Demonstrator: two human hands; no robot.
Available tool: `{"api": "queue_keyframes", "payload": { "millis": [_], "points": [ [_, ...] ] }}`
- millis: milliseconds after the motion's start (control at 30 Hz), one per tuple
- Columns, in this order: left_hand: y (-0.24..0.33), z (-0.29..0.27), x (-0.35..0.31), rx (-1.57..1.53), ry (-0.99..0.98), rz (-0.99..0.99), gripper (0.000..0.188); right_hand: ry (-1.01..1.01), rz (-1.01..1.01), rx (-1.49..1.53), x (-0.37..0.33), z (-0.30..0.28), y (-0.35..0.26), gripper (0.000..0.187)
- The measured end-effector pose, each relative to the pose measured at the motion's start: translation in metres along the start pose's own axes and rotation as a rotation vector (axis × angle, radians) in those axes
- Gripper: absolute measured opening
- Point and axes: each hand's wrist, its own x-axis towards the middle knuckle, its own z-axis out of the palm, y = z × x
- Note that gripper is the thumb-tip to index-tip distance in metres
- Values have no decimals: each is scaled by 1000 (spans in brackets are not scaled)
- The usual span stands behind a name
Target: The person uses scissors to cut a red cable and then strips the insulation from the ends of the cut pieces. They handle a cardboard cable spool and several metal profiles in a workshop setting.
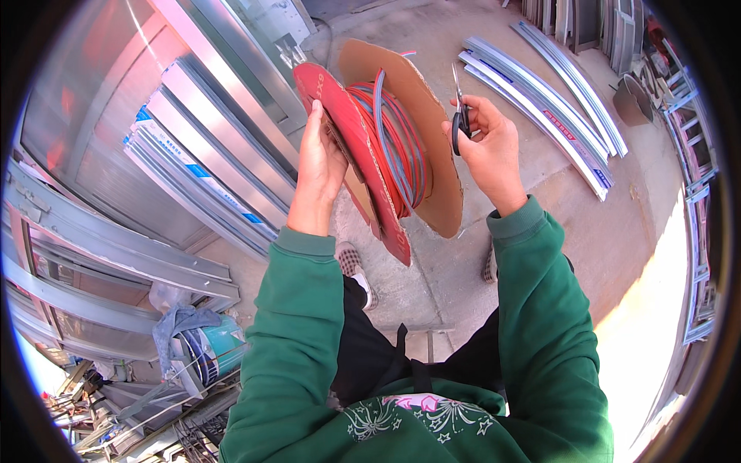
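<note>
A cardboard spool point(356, 158) with a red outer face is tilted in front of me, held up off the floor. Red and grey cable point(395, 147) is wound round its core. My left hand point(318, 162) is closed on the red side, thumb upward, with part of the fingers hidden behind the card. To the right of the spool's brown disc point(441, 185), my right hand point(492, 143) grips scissors point(461, 122) by their black handles. Their metal blades point up and away from me, apart from the cable.
Long wrapped metal profiles point(208, 147) lean at the left by glass panels. More profiles point(540, 108) lie on the concrete floor point(532, 46) at the far right. A teal bucket point(220, 343) stands among scrap at lower left. Metal frames point(695, 193) line the right edge.
</note>
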Motion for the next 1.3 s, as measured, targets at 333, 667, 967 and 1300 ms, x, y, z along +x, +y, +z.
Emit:
{"api": "queue_keyframes", "payload": {
  "millis": [333, 667, 967, 1300],
  "points": [
    [-10, 6, -11, 59, -172, 47, 36, 50, 185, 78, 17, -22, 10, 35],
    [-8, 3, -12, -13, -230, 66, 36, 79, 226, 103, 19, -26, 6, 39],
    [-2, 5, -18, -152, -241, 52, 35, 60, 256, 217, 20, -32, 10, 38],
    [-7, 24, -29, 45, -182, 144, 48, 34, 323, 396, 22, -35, 16, 32]
  ]
}}
